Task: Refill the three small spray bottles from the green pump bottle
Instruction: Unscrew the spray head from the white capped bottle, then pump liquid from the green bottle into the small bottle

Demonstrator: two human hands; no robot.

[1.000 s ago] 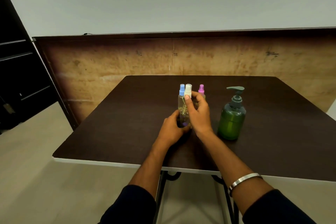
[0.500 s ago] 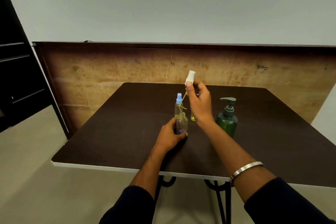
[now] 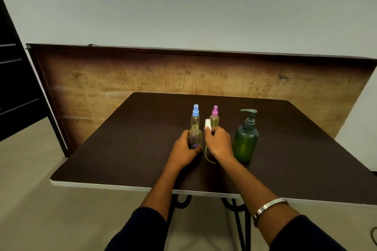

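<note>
On the dark table (image 3: 130, 149) in front of you, your left hand (image 3: 183, 150) curls around the lower body of an open spray bottle (image 3: 195, 135), thumb and fingers wrapped on its clear sides so it stands upright with its threaded neck bare. Just to the right of it, your right hand (image 3: 219, 142) pinches the white spray cap (image 3: 207, 123) between thumb and fingertips; the cap pokes up above your knuckles, and its thin dip tube (image 3: 208, 156) hangs out below your palm, curving down toward the tabletop near your wrist. Whether the tube's end touches the table is hard to tell. Behind your hands stand the other two small bottles, both upright and capped: the one with the blue cap (image 3: 195, 116) sits directly behind the open bottle, and the one with the pink cap (image 3: 214, 117) sits behind your right hand's fingers. Both hold a yellowish liquid. The green pump bottle (image 3: 245, 140) stands upright just to the right of your right hand, apart from it, its nozzle pointing left. A metal bracelet (image 3: 267, 207) circles your right forearm above the dark sleeve, and a brown board (image 3: 122, 79) stands behind the table
</note>
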